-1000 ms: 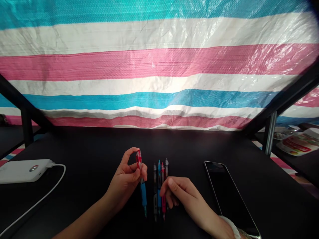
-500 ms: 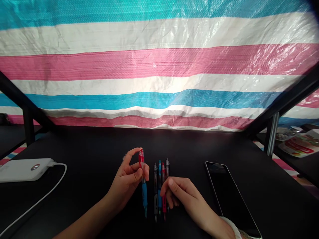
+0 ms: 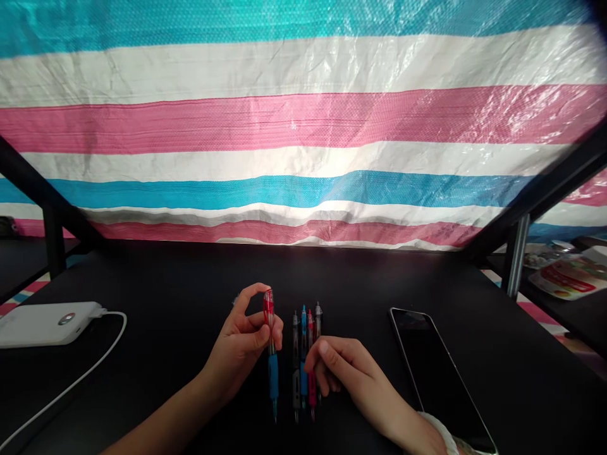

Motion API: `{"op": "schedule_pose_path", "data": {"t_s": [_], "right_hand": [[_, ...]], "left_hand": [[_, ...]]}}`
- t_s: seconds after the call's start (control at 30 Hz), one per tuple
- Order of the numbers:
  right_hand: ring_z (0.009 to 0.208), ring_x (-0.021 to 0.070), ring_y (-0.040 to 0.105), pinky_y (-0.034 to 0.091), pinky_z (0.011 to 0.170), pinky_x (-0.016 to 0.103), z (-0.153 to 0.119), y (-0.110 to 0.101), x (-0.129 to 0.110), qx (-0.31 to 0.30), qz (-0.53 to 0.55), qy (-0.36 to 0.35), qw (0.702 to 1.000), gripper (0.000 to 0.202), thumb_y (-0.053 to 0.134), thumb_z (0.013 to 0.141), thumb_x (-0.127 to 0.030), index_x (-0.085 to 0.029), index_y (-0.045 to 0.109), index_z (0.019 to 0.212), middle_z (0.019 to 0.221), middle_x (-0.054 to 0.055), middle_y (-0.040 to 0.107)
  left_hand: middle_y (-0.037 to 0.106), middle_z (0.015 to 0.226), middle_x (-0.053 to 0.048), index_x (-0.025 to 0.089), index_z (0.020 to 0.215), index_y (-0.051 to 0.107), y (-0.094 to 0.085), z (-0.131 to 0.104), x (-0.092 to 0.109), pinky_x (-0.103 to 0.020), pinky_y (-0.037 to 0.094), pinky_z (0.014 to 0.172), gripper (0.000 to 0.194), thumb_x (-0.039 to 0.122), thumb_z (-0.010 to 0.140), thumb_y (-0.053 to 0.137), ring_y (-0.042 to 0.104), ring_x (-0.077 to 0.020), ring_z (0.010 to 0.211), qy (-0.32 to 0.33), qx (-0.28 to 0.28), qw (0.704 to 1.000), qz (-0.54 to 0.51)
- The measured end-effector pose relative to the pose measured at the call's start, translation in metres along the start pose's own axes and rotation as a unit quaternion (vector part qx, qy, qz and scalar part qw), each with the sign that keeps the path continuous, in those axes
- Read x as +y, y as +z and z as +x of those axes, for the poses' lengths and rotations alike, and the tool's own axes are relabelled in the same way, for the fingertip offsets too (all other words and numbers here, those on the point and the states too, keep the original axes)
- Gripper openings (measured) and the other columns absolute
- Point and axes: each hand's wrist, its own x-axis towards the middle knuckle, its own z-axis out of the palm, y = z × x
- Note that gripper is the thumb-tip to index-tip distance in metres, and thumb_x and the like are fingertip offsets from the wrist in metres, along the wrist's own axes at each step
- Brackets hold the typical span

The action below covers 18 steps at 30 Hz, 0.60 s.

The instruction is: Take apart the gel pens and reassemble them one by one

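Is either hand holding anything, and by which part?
The left hand holds a red-topped pen by its upper barrel, forefinger on the top end. The right hand curls over other pens; whether it grips any cannot be told.

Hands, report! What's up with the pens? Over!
Left hand: holding red-topped, blue-gripped pen. Right hand: loosely curled, partly hiding row of four pens. Phone off to the right.

A whitish band [image 3: 443,430] circles the wrist [image 3: 411,418] behind a person's bare right hand [image 3: 351,365], mottled material [image 3: 467,448] showing just beyond it; bracelet or cuff, it is hard to tell from here. The left hand [image 3: 244,341] and forearm [image 3: 184,401] are bare.
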Motion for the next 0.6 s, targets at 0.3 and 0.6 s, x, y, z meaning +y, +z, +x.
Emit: {"op": "schedule_pose_path", "data": {"t_s": [0.3,0.6], "right_hand": [[0.053,0.0108,0.048,0.036,0.054,0.024,0.001,0.0002,-0.0012,0.0,-0.008,0.0,1.0,0.054,0.045,0.096,-0.058,-0.012,0.068,0.08,0.056,0.0,0.054],[0.054,0.0117,0.049,0.036,0.054,0.025,0.0,0.0002,-0.003,-0.002,-0.015,0.002,1.0,0.055,0.045,0.096,-0.059,-0.013,0.068,0.08,0.056,0.0,0.054]], "left_hand": [[0.064,0.068,0.003,0.028,0.131,0.036,0.0011,-0.0001,-0.0008,-0.029,0.035,0.067,0.059,0.017,0.082,0.068,0.054,-0.0118,0.061,0.006,-0.011,1.0,-0.007],[0.064,0.067,0.003,0.028,0.122,0.042,0.0022,-0.0009,0.0019,-0.029,0.034,0.065,0.05,0.018,0.081,0.069,0.054,-0.0111,0.06,0.013,-0.011,1.0,0.001]]}}
